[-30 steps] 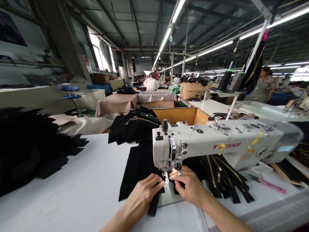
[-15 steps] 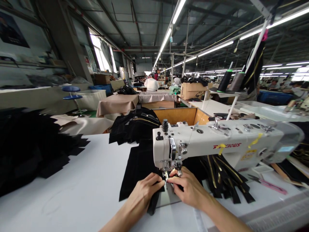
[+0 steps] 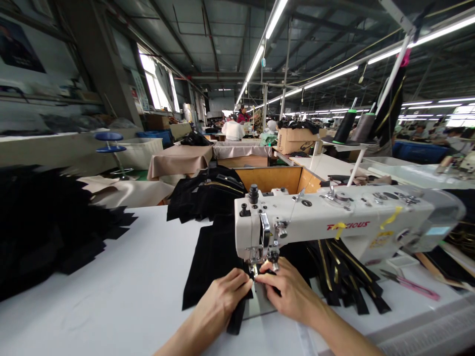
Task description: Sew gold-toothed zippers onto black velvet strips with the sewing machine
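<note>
The left hand and right hand sit close together on the black fabric, their fingers bent and pinching it beside the presser foot of the sewing machine. Black strips with gold zippers lie under the machine's arm on the white table, with pink scissors to their right.

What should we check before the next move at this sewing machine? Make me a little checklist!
1. Left hand and right hand on the black cloth: ok.
2. Right hand clear of the presser foot: cannot tell, it sits very close.
3. Cloth lined up under the foot: cannot tell, the hands hide it.
4. Thread cones on their stand: ok.
5. Pink-handled scissors lying on the table, away from the hands: ok.
</note>
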{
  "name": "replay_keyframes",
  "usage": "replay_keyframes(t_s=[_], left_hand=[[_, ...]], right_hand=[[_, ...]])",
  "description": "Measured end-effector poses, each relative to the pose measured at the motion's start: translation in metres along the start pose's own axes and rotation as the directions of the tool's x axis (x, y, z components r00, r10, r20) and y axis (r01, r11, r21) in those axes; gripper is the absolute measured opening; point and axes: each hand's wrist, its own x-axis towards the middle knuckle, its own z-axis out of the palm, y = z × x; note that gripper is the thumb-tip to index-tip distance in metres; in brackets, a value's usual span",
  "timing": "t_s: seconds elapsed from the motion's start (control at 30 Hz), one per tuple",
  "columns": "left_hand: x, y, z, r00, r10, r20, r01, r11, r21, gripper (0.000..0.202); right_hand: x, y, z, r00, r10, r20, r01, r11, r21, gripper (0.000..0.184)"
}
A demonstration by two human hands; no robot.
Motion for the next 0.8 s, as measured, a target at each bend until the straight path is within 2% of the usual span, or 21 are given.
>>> replay_keyframes(t_s=[0.27,0.57,0.8], left_hand=[[0.0050,-0.0001,0.0005,0.999,-0.047,0.013,0.047,0.998,0.046,0.030],[0.0008,-0.0045,0.0066,0.999,-0.008,-0.038,0.012,0.993,0.120,0.032],[0.0004,-0.0067,0.0092,0.999,-0.010,-0.047,0.016,0.993,0.115,0.030]], right_hand=[[0.0030,-0.0015,-0.0033,1.000,-0.003,-0.007,0.003,1.000,-0.029,0.035],[0.0034,-0.0021,-0.0040,0.999,0.048,0.021,-0.046,0.997,-0.057,0.033],[0.0039,-0.0007,-0.0027,0.998,0.063,0.019,-0.061,0.994,-0.088,0.033]])
